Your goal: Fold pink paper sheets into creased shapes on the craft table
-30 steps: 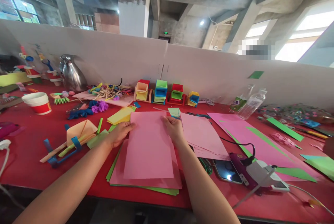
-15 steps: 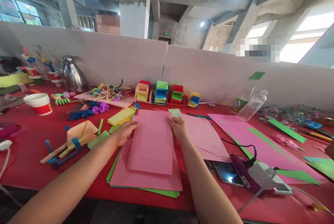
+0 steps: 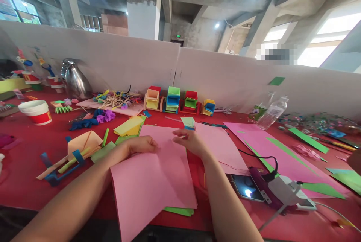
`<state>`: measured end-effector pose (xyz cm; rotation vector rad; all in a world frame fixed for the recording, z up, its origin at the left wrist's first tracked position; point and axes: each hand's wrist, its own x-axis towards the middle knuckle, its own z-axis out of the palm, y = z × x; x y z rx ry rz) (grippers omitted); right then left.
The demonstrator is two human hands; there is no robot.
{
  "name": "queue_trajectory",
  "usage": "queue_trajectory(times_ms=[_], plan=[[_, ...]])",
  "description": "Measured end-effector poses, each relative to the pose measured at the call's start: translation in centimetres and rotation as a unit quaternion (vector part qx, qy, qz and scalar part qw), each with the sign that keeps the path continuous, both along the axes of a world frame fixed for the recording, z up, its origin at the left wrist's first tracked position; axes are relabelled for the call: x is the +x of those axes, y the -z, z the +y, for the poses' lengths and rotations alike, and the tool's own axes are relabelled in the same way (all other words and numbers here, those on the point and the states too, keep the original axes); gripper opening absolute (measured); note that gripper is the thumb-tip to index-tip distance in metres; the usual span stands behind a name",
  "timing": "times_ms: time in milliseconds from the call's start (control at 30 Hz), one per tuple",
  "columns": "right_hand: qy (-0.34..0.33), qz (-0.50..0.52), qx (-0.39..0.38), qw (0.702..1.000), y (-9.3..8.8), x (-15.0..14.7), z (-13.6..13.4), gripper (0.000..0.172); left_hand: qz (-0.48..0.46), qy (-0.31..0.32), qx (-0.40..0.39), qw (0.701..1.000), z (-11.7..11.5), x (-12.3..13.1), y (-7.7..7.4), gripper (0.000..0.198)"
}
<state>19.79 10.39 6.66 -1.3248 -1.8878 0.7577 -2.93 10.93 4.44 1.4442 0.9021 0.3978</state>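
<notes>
My left hand (image 3: 138, 145) pinches the far corner of a pink paper sheet (image 3: 141, 193), which is lifted and swung so its near corner hangs over the table's front edge. My right hand (image 3: 190, 141) hovers just right of it with fingers loosely curled, touching the far edge of a second pink sheet (image 3: 175, 151) that lies flat on the pile. Green paper (image 3: 177, 210) peeks out under the pile. All of it rests on the red table (image 3: 34, 174).
More pink sheets (image 3: 220, 148) and green strips (image 3: 307, 139) lie to the right, with a glue gun (image 3: 282, 191) and phone (image 3: 246, 186) near the front. Coloured paper boxes (image 3: 175, 101), sticks, a steel kettle (image 3: 73, 80), a cup (image 3: 36, 111) and bottles (image 3: 272, 113) line the white partition.
The top pink sheet, earlier flat and square on the pile, is now lifted by my left hand and turned toward me and to the left. My right hand has let go of it.
</notes>
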Motion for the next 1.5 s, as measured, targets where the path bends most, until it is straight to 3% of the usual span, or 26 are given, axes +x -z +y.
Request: queue_trajectory(times_ms=[133, 267, 500, 800, 933, 1133, 1500], plan=[[-0.106, -0.083, -0.022, 0.991, 0.4, -2.5, -1.3, 0.019, 0.049, 0.053, 0.062, 0.995, -1.1, 0.9, 0.5, 0.015], [-0.114, -0.147, -0.028, 0.982, 0.6, -3.7, -1.8, 0.013, 0.063, 0.05, 0.082, 0.993, -1.2, 1.1, 0.6, 0.017], [-0.12, -0.039, -0.067, 0.99, 0.3, -2.3, -0.9, 0.012, 0.053, 0.059, 0.11, 0.991, -1.0, 0.8, -0.3, 0.032], [-0.019, 0.161, -0.063, 0.985, 0.6, -1.9, -0.2, 0.02, -0.011, -0.006, 0.048, 0.999, -0.7, 0.4, -0.1, 0.036], [-0.03, 0.142, -0.114, 0.983, 1.2, -2.4, -0.3, 0.026, -0.021, -0.03, 0.053, 0.998, -0.6, 0.7, 0.4, 0.034], [0.06, 0.173, -0.15, 0.972, 0.6, -1.1, -0.1, 0.029, 0.003, 0.003, 0.065, 0.998, -0.4, 0.2, 0.2, 0.036], [0.125, 0.216, -0.104, 0.963, -0.1, 1.5, 0.4, 0.03, 0.036, 0.052, 0.041, 0.997, 1.3, -4.1, -0.8, 0.036]])
